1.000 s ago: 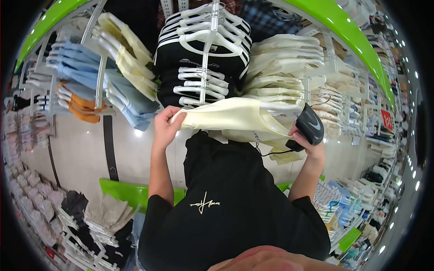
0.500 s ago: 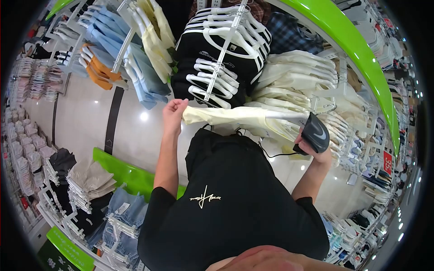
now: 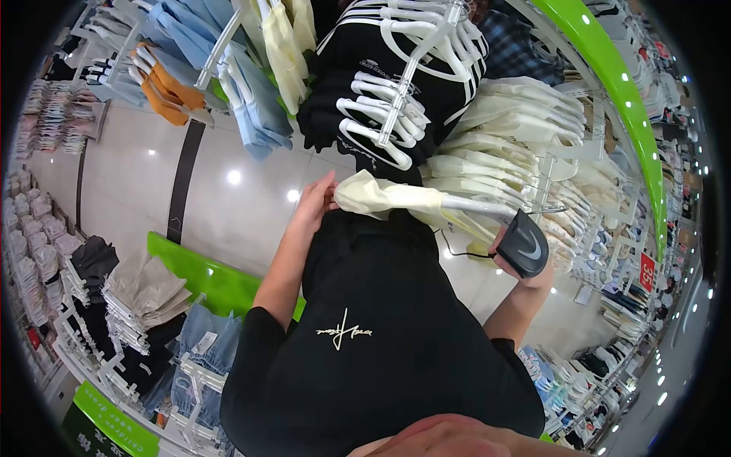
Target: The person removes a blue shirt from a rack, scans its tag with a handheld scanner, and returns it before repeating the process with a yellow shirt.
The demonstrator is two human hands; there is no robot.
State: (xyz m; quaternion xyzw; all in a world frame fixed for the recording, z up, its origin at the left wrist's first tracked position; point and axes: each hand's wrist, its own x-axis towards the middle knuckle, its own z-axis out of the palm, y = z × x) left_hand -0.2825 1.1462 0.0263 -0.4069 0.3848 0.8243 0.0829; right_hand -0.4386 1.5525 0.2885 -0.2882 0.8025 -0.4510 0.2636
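A pale yellow shirt (image 3: 388, 196) on a white hanger (image 3: 476, 206) stretches across in front of my body. At the garment's left end, my left hand (image 3: 317, 201) grips the edge, its fingertips partly hidden by the cloth. My right hand (image 3: 509, 255) is wrapped around a dark grey barcode scanner (image 3: 525, 247), close to the hanger's end. A thin black cable (image 3: 461, 254) runs left from the scanner. Just beyond the shirt, more pale yellow shirts (image 3: 487, 167) hang on the rack.
Black shirts (image 3: 335, 107) with white hangers (image 3: 388, 114) hang ahead on a metal rail. Light blue garments (image 3: 259, 114) and an orange one (image 3: 167, 91) are at upper left. Folded denim (image 3: 204, 343) lies lower left, by a green panel (image 3: 205, 278).
My left hand has shifted right and slightly down, and the shirt between my hands is less stretched and more bunched. The scanner has dropped slightly. The racks have shifted in view.
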